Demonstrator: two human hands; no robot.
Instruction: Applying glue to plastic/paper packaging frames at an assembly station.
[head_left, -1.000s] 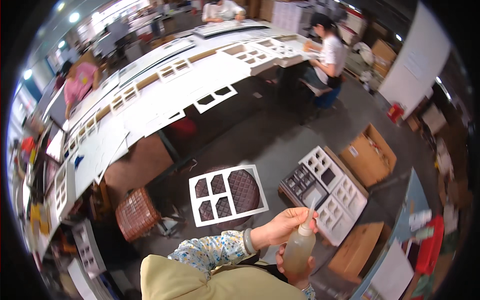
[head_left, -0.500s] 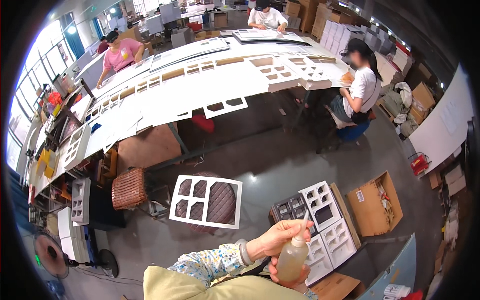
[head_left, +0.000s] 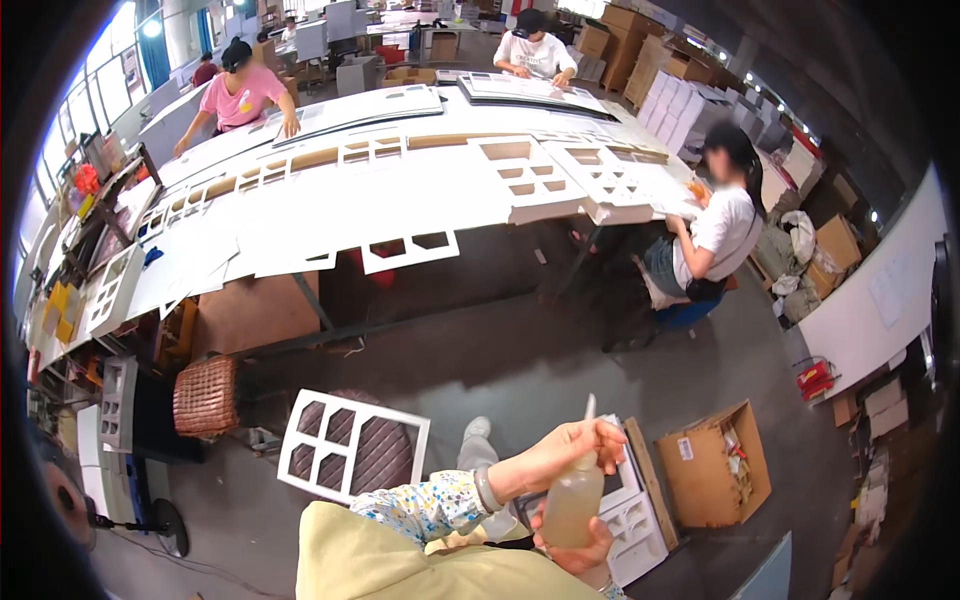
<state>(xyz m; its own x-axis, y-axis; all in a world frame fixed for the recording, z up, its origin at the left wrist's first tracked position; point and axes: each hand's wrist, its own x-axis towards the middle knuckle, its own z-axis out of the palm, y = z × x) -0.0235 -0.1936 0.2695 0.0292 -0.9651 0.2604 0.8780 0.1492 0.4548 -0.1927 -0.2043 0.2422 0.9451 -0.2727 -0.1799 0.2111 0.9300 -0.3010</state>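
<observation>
A translucent squeeze bottle (head_left: 573, 507) with yellowish contents and a long pointed white nozzle stands nearly upright in front of me. The fingers of my left hand (head_left: 553, 455) close round its neck, just below the nozzle. Lower down, my right hand (head_left: 590, 548) wraps the body of the bottle near its base. Left of my hands, a white frame with several cut-out windows (head_left: 422, 452) lies on a brown quilted stool (head_left: 380, 458). White compartmented trays (head_left: 640, 530) sit low behind the bottle, partly hidden by it and my hands.
An open cardboard box (head_left: 690, 480) stands on the floor at right. Ahead runs a long white worktable (head_left: 400, 205) with frames and panels on it; three people work around it. A woven basket-like seat (head_left: 205, 397) and a fan (head_left: 165, 525) are at left. My shoe (head_left: 478, 430) shows below.
The view has shifted, and my shoe has come into sight. Both hands keep their hold on the bottle, which is slightly further left and higher. The person in pink has reached an arm out.
</observation>
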